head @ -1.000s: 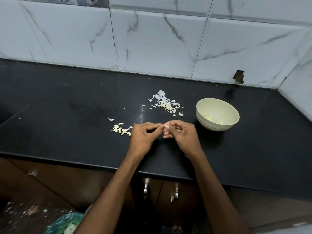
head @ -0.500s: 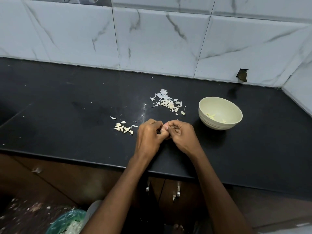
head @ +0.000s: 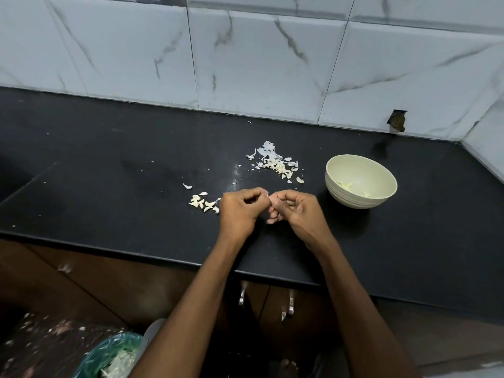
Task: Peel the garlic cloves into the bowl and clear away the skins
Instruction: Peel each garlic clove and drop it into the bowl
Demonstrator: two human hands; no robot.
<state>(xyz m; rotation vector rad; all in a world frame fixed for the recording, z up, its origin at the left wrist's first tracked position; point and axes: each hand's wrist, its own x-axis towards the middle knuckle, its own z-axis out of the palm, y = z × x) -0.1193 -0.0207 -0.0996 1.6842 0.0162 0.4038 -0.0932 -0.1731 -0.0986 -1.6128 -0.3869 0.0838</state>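
My left hand [head: 240, 211] and my right hand [head: 296, 211] meet over the black counter [head: 109, 186], fingertips together, pinching one small garlic clove [head: 266, 196] of which only a pale sliver shows. A small cluster of unpeeled cloves [head: 203, 203] lies just left of my left hand. Behind my hands sits a pile of papery skins [head: 275, 163]. To the right stands a pale green bowl [head: 381, 196] with a few peeled cloves [head: 346, 186] inside.
White marble tiles [head: 259, 64] back the counter, with a wall corner at the right. Below the front edge are brown cabinet doors with metal handles [head: 290, 309]. A green-lined bin [head: 109, 356] with scraps stands on the floor at lower left.
My hands stay together at the same spot on the counter, fingers shifting slightly on the clove. The view has tilted a little; the piles and bowl have not moved.
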